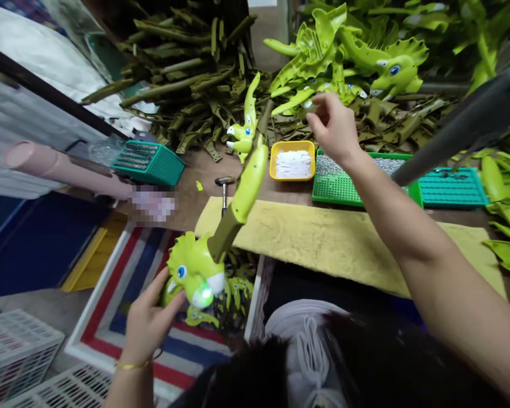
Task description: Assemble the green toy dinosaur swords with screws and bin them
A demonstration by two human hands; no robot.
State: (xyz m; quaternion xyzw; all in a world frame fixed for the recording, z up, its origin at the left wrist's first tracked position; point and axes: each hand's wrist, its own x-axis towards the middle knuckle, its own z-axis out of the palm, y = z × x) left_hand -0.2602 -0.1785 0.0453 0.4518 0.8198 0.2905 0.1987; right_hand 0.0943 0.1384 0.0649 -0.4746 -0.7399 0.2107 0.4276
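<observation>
My left hand [155, 311] is closed around the frilled head of a lime-green toy dinosaur [195, 263]. The toy has a blue eye and a green light glowing at its mouth. From the head, an olive shaft and a lime handle slant up over the bench edge. My right hand [335, 127] hovers above the back of the bench, fingers curled, with a gap between thumb and forefinger. I see nothing held there. Close to its fingertips lies a long lime dinosaur piece [295, 103]. Another dinosaur head toy [245, 133] lies behind the raised handle.
A hammer [224, 190], a yellow tub [292, 175] of white strips, a green tray [338, 195] of small metal parts and a teal tray [453, 190] sit behind the yellow cloth [314, 232]. Olive parts [187, 62] are heaped behind. A striped-lined bin [97, 306] holds several toys.
</observation>
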